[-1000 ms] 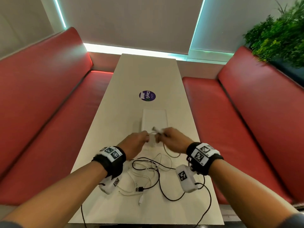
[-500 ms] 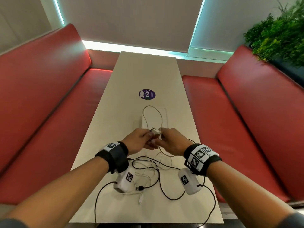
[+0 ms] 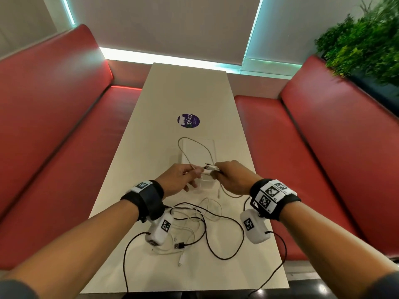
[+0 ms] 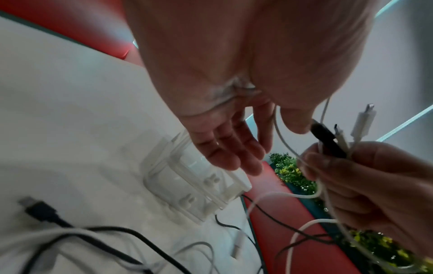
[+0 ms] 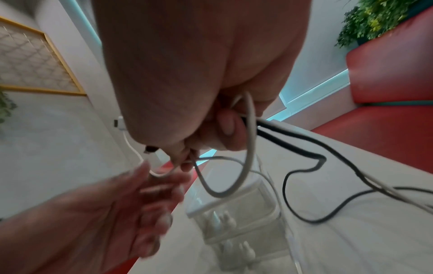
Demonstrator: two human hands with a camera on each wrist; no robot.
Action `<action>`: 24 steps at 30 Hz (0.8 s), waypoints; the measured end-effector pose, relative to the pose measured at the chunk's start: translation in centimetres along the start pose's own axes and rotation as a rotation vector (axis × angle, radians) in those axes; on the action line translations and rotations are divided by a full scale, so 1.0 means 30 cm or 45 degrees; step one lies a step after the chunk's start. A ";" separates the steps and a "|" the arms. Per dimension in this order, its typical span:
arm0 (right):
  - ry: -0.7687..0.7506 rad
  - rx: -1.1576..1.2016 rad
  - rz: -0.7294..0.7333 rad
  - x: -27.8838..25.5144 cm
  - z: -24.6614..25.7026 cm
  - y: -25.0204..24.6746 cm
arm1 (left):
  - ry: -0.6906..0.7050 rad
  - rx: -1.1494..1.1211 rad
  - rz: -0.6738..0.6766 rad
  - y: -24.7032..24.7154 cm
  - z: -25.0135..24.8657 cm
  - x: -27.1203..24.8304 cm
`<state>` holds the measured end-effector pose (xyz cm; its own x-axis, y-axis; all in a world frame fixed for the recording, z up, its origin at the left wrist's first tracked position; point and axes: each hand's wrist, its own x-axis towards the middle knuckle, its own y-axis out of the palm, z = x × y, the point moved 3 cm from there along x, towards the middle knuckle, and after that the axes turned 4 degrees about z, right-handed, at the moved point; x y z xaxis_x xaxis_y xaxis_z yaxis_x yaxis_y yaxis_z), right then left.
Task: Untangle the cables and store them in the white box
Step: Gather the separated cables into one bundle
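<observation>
Right hand (image 3: 232, 176) grips bunched connectors (image 4: 337, 133); left hand (image 3: 180, 178) relaxed, fingers open, cable (image 3: 194, 147) looping toward 12 o'clock; light, limp; hold plugs.

Long white table (image 3: 155, 117) – purple sticker (image 3: 188, 121), clear box (image 3: 198, 154), tangled cables (image 3: 194, 229)

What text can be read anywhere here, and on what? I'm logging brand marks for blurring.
"ClayG" on the round purple sticker on the table.
Smaller print on that sticker: too small to read.
Square black-and-white markers on the wristbands: patterns only, no words.
</observation>
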<state>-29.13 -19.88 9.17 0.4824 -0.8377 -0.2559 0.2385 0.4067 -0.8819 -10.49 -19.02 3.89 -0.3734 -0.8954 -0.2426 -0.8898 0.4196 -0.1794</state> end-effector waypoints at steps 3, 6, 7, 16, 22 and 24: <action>0.124 -0.300 0.087 -0.002 -0.054 -0.049 | -0.089 0.364 0.113 -0.030 0.040 -0.012; 0.362 -0.651 0.226 -0.031 -0.122 -0.076 | -0.165 0.848 0.180 -0.054 0.116 -0.019; 0.422 -0.740 0.280 -0.044 -0.146 -0.075 | -0.195 0.932 0.202 -0.059 0.143 -0.022; 0.612 -0.567 0.429 -0.087 -0.289 0.015 | -0.325 1.055 0.287 -0.073 0.237 -0.039; 0.463 -0.196 0.310 -0.046 -0.214 0.037 | -0.341 1.245 0.418 0.024 0.259 -0.042; 0.289 -0.069 0.218 -0.039 -0.157 0.055 | -0.375 1.344 0.435 0.071 0.278 -0.042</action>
<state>-33.27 -19.95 6.15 0.3096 -0.8210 -0.4797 0.1212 0.5344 -0.8365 -9.71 -15.77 -4.14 -0.3532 -0.6994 -0.6214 -0.0379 0.6743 -0.7375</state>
